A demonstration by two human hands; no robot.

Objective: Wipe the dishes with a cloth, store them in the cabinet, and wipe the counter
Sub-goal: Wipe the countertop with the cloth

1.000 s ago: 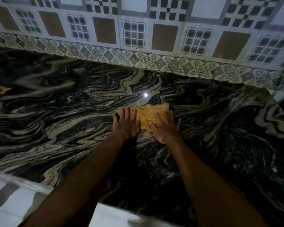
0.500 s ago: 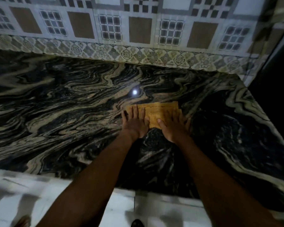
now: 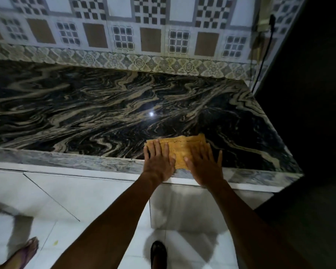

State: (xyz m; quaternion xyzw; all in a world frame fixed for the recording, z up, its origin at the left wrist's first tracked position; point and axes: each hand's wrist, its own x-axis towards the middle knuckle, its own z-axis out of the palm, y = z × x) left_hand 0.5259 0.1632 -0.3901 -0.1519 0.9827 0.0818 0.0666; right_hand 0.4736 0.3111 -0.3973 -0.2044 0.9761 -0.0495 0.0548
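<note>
Cloth: orange-yellow cloth point(image 3: 184, 150), folded into a flat rectangle, its weave lightly ribbed, lying on the counter at the front edge near the right end, its near edge hanging a little over the lip.
Left hand: my left hand point(image 3: 158, 162) lies palm down on the cloth's left part, fingers straight and close together, pressing, gripping nothing.
Right hand: my right hand point(image 3: 205, 164) lies flat on the cloth's right part, fingers straight and slightly spread, thumb out to the side on the stone, pressing, gripping nothing.
Counter: counter point(image 3: 85, 113) of polished black stone with wavy tan veins; one bright spot of light point(image 3: 151, 113) reflects off it beyond the cloth.
Wall: tiled wall point(image 3: 124, 35) behind, with checker, grid and brown squares above a floral border.
Cable: a dark cable point(image 3: 264, 55) hangs at the right corner.
Below: white cabinet front point(image 3: 85, 191) and pale floor point(image 3: 85, 239).
Count: one cloth, two hands, two feet, left foot point(image 3: 26, 253) and right foot point(image 3: 158, 253).
</note>
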